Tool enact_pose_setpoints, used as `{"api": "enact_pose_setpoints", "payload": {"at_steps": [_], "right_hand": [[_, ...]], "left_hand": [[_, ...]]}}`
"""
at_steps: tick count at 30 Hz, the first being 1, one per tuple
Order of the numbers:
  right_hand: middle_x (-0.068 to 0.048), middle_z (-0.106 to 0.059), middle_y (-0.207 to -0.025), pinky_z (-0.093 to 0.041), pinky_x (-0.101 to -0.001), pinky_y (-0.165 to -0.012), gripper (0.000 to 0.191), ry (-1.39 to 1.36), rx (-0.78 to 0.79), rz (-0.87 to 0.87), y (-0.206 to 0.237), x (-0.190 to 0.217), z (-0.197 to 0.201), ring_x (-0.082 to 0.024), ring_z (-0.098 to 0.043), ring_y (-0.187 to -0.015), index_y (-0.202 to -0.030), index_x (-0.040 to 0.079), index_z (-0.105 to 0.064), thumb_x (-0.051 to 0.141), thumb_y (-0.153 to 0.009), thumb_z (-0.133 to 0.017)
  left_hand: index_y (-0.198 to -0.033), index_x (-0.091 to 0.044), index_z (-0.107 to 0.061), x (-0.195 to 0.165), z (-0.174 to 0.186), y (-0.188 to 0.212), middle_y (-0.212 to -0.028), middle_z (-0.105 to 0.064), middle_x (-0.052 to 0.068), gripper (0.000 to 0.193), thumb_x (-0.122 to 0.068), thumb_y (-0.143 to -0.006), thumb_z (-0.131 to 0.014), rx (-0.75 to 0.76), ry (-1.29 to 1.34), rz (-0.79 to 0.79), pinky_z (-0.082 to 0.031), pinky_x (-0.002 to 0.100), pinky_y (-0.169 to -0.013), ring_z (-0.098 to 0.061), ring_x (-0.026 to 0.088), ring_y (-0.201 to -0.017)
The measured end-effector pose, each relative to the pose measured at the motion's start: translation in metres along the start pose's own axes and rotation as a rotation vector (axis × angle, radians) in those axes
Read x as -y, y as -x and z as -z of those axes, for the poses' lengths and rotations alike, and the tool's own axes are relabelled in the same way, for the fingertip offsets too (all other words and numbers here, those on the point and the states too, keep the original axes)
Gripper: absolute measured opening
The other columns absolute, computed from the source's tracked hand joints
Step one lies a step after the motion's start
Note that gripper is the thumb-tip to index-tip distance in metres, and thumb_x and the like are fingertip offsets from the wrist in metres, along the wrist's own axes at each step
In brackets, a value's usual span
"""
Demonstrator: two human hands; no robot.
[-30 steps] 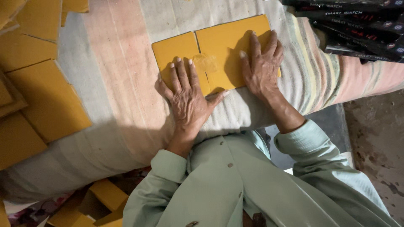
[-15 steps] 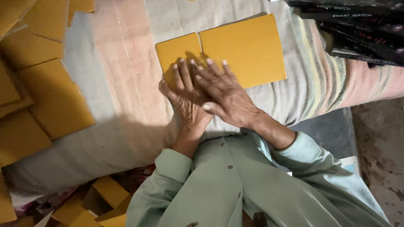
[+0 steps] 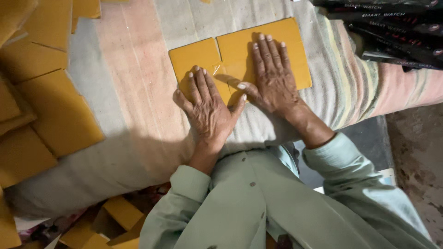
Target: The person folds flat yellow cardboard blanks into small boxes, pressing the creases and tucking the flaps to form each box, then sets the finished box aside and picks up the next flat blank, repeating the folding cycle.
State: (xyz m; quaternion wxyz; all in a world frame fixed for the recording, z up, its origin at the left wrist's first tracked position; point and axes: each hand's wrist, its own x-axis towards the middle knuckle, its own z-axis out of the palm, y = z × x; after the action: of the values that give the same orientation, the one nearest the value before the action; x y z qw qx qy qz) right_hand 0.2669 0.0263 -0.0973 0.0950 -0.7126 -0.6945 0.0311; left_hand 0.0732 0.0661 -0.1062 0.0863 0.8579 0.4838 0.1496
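Note:
A flat yellow cardboard sheet (image 3: 286, 46), creased into a smaller left panel and a larger right panel, lies on a striped cloth surface (image 3: 138, 92). My left hand (image 3: 207, 108) lies flat on the near edge of the left panel, fingers spread. My right hand (image 3: 272, 76) presses palm-down on the right panel just beside the crease, thumb pointing toward my left hand. A clear strip of tape seems to run along the crease between both hands. Neither hand grips anything.
Several flat yellow cardboard sheets (image 3: 50, 101) are piled at the left. A stack of dark slim boxes (image 3: 397, 37) sits at the upper right. More yellow cardboard pieces (image 3: 115, 221) lie on the floor below. A bare concrete floor (image 3: 415, 152) shows at the right.
My right hand went from the far right panel onto my left hand, then slid back to rest flat on the right panel near the crease. My left hand stayed put.

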Motion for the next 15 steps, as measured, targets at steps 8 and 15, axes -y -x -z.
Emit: {"api": "enact_pose_setpoints", "payload": {"at_steps": [8, 15], "right_hand": [[-0.025, -0.020, -0.170, -0.008, -0.0488, -0.132, 0.099, -0.170, 0.139, 0.226, -0.017, 0.038, -0.008, -0.035, -0.013, -0.161, -0.160, -0.007, -0.029, 0.073, -0.102, -0.029], [-0.026, -0.018, -0.169, -0.008, -0.0481, -0.128, 0.103, -0.035, 0.075, 0.244, -0.046, 0.043, -0.018, -0.037, -0.013, -0.158, -0.161, -0.007, -0.026, 0.076, -0.100, -0.030]], "left_hand": [[-0.151, 0.018, -0.033, 0.002, -0.001, 0.003, -0.163, -0.028, 0.033, 0.109, -0.062, -0.084, -0.066, -0.013, 0.051, 0.038, -0.008, 0.066, -0.123, -0.018, 0.040, -0.156], [-0.151, 0.017, -0.032, 0.010, 0.009, 0.006, -0.162, -0.025, 0.034, 0.119, -0.070, -0.079, -0.070, 0.025, 0.073, -0.034, -0.008, 0.063, -0.122, -0.015, 0.043, -0.154]]}}
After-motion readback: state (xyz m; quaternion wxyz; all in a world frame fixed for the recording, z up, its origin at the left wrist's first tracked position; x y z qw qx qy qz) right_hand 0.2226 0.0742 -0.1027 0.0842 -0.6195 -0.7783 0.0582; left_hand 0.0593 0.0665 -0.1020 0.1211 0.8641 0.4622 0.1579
